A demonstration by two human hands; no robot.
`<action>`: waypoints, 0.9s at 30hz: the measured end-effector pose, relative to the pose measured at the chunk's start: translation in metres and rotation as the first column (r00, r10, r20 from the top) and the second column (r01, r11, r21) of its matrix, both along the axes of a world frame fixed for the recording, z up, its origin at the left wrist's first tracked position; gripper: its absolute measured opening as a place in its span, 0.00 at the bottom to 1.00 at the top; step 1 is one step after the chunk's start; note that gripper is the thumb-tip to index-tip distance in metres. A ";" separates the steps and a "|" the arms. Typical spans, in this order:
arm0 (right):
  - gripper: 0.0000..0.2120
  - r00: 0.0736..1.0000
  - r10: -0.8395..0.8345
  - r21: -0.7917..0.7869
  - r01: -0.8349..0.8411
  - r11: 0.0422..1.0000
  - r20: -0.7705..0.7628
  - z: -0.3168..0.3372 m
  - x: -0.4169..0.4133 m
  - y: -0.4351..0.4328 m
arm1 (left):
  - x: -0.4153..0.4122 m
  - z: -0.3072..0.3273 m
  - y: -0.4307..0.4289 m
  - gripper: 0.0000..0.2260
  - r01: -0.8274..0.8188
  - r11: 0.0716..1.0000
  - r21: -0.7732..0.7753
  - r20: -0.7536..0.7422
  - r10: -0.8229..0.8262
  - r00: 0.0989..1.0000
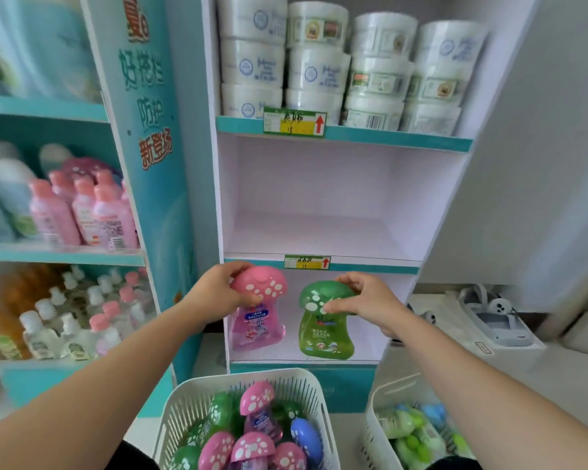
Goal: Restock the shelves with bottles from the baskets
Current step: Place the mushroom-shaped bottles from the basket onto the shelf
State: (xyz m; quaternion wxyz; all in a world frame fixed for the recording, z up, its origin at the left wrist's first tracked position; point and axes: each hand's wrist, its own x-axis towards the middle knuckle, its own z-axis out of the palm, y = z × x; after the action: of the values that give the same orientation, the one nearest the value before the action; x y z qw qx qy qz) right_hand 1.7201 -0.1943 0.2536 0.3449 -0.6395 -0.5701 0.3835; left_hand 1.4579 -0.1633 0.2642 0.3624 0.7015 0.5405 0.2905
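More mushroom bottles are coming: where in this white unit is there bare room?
The middle shelf, between the top shelf and the lower price tag, is wholly bare. The bottom shelf has free strips between the pink bottle and green bottle, and right of the green one. The top shelf is crowded with white tubs.

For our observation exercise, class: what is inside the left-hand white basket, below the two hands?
The white basket holds mushroom-capped pink bottles, green bottles and one blue bottle. Whatever lies beneath them, and the basket floor, is covered.
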 end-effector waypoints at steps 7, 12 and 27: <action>0.23 0.991 -0.065 0.121 0.078 0.990 -0.113 0.045 0.019 -0.005 | 0.023 0.042 0.005 0.24 -0.002 0.994 0.112 0.069 -0.006 0.998; 0.24 0.978 -0.124 0.185 0.155 0.971 -0.169 0.060 0.034 0.000 | 0.046 0.067 0.020 0.24 -0.015 0.988 0.152 0.125 -0.004 0.992; 0.23 0.977 -0.084 0.205 0.125 0.971 -0.198 0.077 0.069 0.050 | 0.129 0.092 0.110 0.26 -0.013 0.977 0.213 0.172 -0.024 0.985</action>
State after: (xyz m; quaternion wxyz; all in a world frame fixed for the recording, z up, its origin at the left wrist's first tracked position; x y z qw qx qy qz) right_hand 1.7894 -0.1444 0.3308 0.4844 -0.5884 -0.5388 0.3589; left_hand 1.5874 -0.0533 0.3567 0.3317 0.7099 0.4706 0.4057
